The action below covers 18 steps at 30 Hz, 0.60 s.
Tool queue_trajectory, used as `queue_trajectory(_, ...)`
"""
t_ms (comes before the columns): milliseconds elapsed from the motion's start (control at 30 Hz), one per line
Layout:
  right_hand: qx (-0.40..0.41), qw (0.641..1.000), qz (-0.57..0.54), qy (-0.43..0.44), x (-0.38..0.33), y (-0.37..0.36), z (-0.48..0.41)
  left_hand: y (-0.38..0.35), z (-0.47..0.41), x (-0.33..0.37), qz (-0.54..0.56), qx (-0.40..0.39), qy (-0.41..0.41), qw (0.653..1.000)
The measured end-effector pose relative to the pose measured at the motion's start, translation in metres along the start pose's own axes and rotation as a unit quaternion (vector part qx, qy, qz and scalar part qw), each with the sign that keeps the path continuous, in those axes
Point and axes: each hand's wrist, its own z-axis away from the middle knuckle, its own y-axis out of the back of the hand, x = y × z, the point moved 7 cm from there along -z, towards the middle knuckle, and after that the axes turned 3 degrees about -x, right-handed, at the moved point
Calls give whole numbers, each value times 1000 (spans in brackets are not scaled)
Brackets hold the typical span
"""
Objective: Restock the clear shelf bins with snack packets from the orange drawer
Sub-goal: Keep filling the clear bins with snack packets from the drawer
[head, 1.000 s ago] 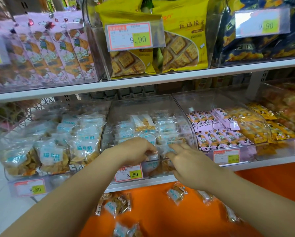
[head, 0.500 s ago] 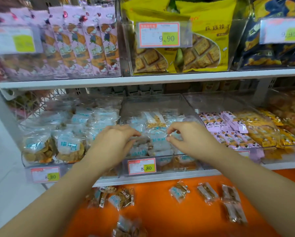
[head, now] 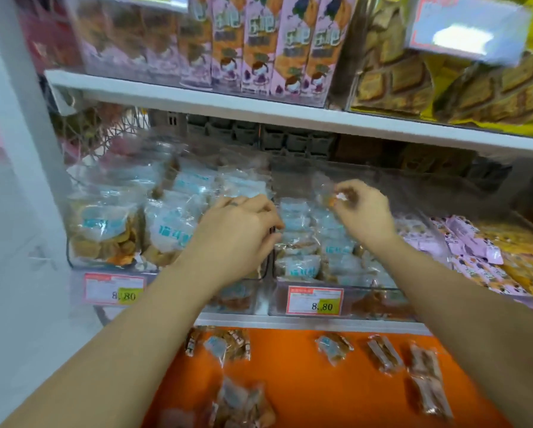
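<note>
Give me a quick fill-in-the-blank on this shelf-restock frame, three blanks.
1. The right hand pinches a small clear snack packet above a clear plastic shelf bin whose white price tag reads ____.
2. Loose packets lie in the flat ____ drawer below the shelf.
3. The cracker bags at upper right are ____.
Missing words: 8.80; orange; yellow.

Left price tag point(head: 114, 288) and right price tag point(head: 314, 301), on clear bins point(head: 379, 304), read 8.80 (upper tag point(head: 466, 29) blurred).
</note>
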Motion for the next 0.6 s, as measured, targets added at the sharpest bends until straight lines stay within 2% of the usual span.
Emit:
queue_trajectory(33, 21, 994, -97, -40, 8, 6, 0, -1, -3, -2, 1, -6, 6, 1000)
queue_trajectory(100, -3, 952, -281, -123, 17, -1, 5, -2, -6, -4, 16, -10, 11, 1000)
queue_trajectory(167, -62, 911, -367, -178, 18, -18, 10, -3, -8, -7, 30, -15, 17, 999)
queue_trajectory(267, -122, 947, -255, -155, 14, -32, 10, -3, -9, -8, 44, -23, 23, 998)
queue_trajectory(367, -134, 979, -127, -85, 0, -25, 7, -4, -7, -8, 49, -31, 22, 998)
queue_trajectory(467, -176, 984, 22, -25, -14, -20, 2, -3, -7, -8, 51, -36, 19, 998)
queue_trajectory(533, -151, 988, -12, -29, -18, -11, -8, -4, -7, -9, 58, -45, 18, 997)
queue_trajectory(600, -72, 985, -136, -75, -11, -4, -21, -4, -7, -10, 60, -45, 18, 997)
